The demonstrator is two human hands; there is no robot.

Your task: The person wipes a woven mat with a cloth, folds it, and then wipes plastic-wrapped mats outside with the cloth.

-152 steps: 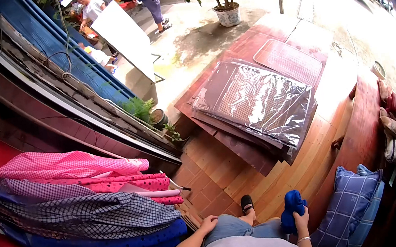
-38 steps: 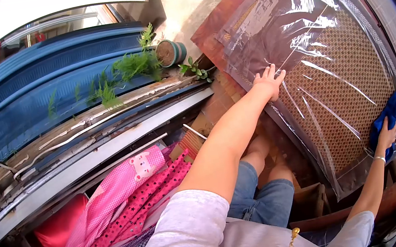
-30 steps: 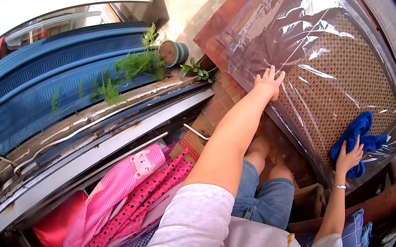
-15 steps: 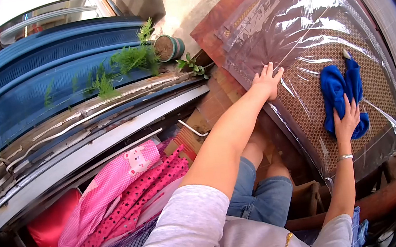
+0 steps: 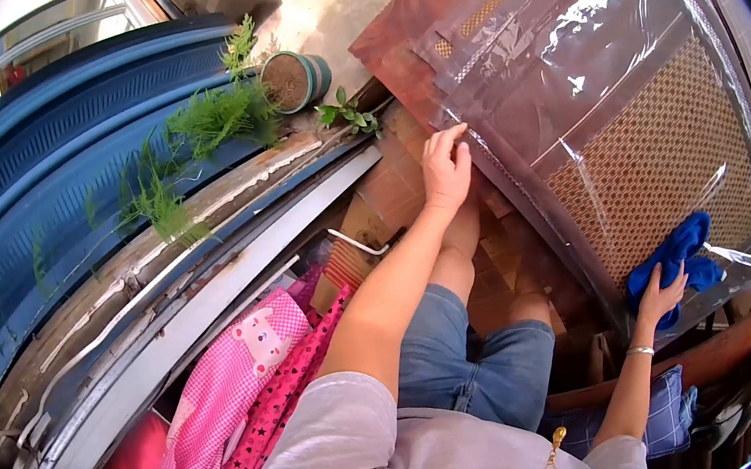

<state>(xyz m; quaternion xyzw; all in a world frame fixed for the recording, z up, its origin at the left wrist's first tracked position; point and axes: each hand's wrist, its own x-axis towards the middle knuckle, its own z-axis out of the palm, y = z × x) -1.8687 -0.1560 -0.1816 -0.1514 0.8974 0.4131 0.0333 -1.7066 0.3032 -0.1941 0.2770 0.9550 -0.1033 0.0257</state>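
Observation:
A clear plastic sheet (image 5: 600, 29) with shiny creases lies over a brown table top with a woven-pattern panel (image 5: 658, 150). My left hand (image 5: 448, 168) is at the sheet's left edge, its fingers closed on the plastic there. Low on the right side of the table, my right hand (image 5: 661, 296) grips a bunched blue cloth (image 5: 676, 250), pressing it onto the covered surface near the edge closest to me. Part of the cloth is hidden under the fingers.
Left of me are a blue ribbed panel (image 5: 68, 133), a green pot (image 5: 294, 82) of soil, and feathery plants (image 5: 223, 122). Pink patterned fabric (image 5: 225, 387) is piled at lower left. A curved wooden rail (image 5: 739, 329) and a blue checked cushion (image 5: 669, 409) are at lower right.
My left hand has gone from lying spread on the plastic to closing at its left edge. My right hand has drawn the blue cloth nearer to me. The plastic looks smoother.

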